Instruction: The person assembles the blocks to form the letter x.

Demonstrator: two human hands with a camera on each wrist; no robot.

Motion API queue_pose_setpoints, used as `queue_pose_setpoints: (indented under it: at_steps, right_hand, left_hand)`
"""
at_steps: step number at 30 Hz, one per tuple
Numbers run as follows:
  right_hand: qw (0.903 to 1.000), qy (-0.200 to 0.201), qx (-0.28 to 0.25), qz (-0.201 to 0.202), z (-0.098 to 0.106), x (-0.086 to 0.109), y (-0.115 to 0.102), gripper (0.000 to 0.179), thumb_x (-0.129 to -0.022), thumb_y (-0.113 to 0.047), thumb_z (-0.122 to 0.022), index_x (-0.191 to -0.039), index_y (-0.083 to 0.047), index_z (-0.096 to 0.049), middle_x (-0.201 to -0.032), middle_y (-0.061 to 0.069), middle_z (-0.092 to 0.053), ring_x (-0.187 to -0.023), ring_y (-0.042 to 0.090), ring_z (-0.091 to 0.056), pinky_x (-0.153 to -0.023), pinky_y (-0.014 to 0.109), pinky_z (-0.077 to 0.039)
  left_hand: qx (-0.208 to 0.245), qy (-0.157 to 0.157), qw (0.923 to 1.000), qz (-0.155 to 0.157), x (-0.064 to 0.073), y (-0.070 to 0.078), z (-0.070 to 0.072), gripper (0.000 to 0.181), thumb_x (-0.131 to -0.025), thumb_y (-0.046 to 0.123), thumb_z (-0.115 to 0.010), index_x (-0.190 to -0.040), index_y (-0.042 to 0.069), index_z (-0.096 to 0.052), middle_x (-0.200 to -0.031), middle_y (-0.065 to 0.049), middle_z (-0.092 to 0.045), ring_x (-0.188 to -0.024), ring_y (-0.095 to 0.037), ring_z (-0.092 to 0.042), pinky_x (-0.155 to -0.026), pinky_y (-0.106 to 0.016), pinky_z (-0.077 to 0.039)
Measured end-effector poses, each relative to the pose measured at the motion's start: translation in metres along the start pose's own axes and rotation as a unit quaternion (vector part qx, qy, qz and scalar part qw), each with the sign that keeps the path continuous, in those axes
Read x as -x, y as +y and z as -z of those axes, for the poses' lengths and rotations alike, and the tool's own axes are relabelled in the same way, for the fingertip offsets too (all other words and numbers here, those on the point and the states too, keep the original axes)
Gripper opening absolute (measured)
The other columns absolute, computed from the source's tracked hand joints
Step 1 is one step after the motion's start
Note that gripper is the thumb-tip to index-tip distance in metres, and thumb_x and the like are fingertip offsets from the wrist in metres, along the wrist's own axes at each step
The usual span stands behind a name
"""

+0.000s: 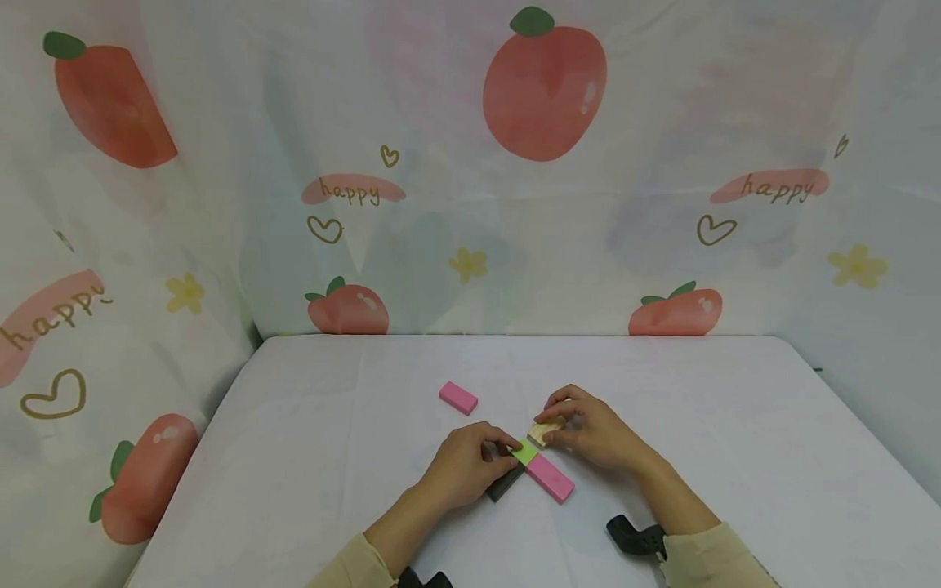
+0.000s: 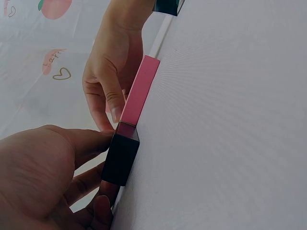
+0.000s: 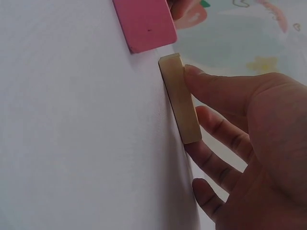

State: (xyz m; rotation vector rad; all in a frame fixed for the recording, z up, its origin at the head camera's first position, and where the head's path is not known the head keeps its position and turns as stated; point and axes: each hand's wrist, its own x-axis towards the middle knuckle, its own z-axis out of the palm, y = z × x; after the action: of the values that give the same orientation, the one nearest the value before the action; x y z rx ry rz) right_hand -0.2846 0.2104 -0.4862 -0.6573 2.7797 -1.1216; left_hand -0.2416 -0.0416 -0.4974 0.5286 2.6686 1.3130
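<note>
Pale wooden block [image 1: 546, 430] is pinched between the thumb and fingers of my right hand [image 1: 591, 429], close to the table; the right wrist view shows its long narrow side [image 3: 181, 100]. My left hand [image 1: 463, 465] pinches a bright green block [image 1: 525, 452], partly covered by the fingertips. Against the green block lies the end of a pink block [image 1: 550, 478], which slants toward the near right. Below the left fingers a black block [image 1: 505, 483] slants toward the near left, its end face [image 2: 121, 160] showing in the left wrist view. There the green block is hidden.
A second pink block [image 1: 458, 398] lies apart, farther back on the white-covered table [image 1: 353, 441]. Black wrist devices [image 1: 635, 536] sit at both cuffs. A printed fabric [image 1: 441, 212] stands behind the table and at its sides.
</note>
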Motion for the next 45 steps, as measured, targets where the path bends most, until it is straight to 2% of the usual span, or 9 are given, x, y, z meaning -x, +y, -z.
queue_pose_setpoints:
  at_steps: [28, 45]
  right_hand:
    - [0.9999, -0.013, -0.006, 0.008, -0.0016, 0.0008, -0.0035, 0.022, -0.085, -0.021, -0.086, -0.107, -0.024, -0.081, -0.118, -0.004, -0.06, -0.116, 0.019, -0.055, -0.099, 0.04, -0.047]
    - [0.9998, -0.012, -0.002, 0.018, -0.0017, 0.0009, -0.0042, 0.023, -0.084, -0.022, -0.086, -0.107, -0.022, -0.081, -0.117, -0.004, -0.06, -0.113, 0.018, -0.056, -0.097, 0.04, -0.047]
  left_hand:
    - [0.001, 0.001, 1.0, 0.005, 0.0011, 0.0024, 0.0014, 0.016, -0.092, 0.023, -0.079, -0.107, 0.028, -0.08, -0.094, 0.015, -0.068, -0.074, -0.002, -0.054, -0.063, -0.021, -0.045]
    - [0.0, 0.002, 1.0, 0.0, 0.0004, 0.0009, 0.0008, 0.016, -0.092, 0.022, -0.08, -0.107, 0.027, -0.08, -0.093, 0.015, -0.068, -0.074, -0.001, -0.054, -0.063, -0.021, -0.046]
